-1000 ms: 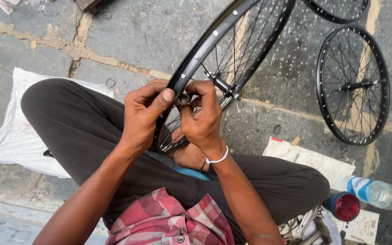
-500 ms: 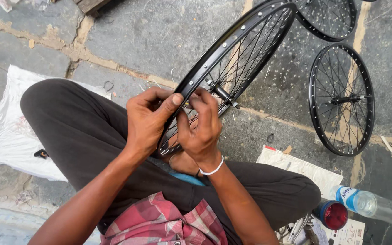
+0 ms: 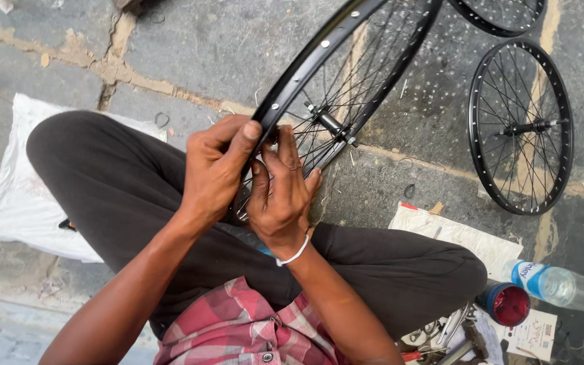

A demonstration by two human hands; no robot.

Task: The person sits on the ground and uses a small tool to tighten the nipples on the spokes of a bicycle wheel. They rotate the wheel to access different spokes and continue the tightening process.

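the person sits cross-legged on a stone floor with a black bicycle wheel propped between the knees, its rim running up and away from the lap. the left hand wraps over the near part of the rim, fingers curled around it and the thumb pressed flat on the outer face, so it is closed on the wheel. the right hand sits just beside it on the spoke side, fingers drawn together and reaching in among the spokes near the rim; whether they pinch a spoke end or a small fitting i cannot tell, because the fingertips are hidden behind the rim. this looks like spoke work at the rim, one spoke being seated or tightened while the other hand steadies the wheel. the next move seems to call for a firm hold on the rim and a small, careful turn of the fingers, then shifting the rim along to the neighbouring hole. a second wheel lies flat well apart to the right, a water bottle and a red-capped tin rest by the right knee, and a white sack lies under the left leg.
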